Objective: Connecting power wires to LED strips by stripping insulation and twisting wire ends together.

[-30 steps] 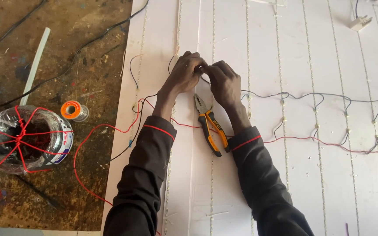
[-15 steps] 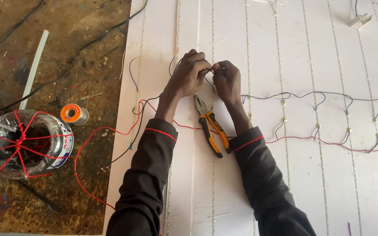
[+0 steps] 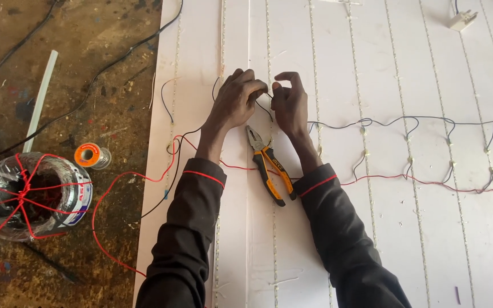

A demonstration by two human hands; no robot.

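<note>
Both hands are working a thin black wire (image 3: 265,108) over the white panelled surface (image 3: 406,239). The left hand (image 3: 236,102) is curling over the wire, fingers (image 3: 252,86) pinched together on it near the top; the right hand (image 3: 290,104) is facing it, thumb and forefinger closed on the same wire end, other fingers arching above. Compared with half a second ago, the two hands are sitting slightly apart now, a small gap showing between them where they were pressed knuckle to knuckle before, and the right fingers are lifting a bit higher. The wire is staying where it was, between the fingertips just above the pliers (image 3: 269,165), which are lying untouched on the surface between the wrists, jaws toward the hands, orange and black handles toward the sleeves, same spot as earlier. A red wire (image 3: 144,178) is running under both forearms and looping off onto the brown floor (image 3: 87,68) at left; it is not shifting. A black lead with branch drops (image 3: 406,121) is stretching right from the hands across the panel. On the floor at left, the clear coil of cable tied with red cord (image 3: 27,197), the small orange solder reel (image 3: 89,155) and the white tube (image 3: 40,100) are all unchanged. A white plug (image 3: 462,20) is sitting top right.
</note>
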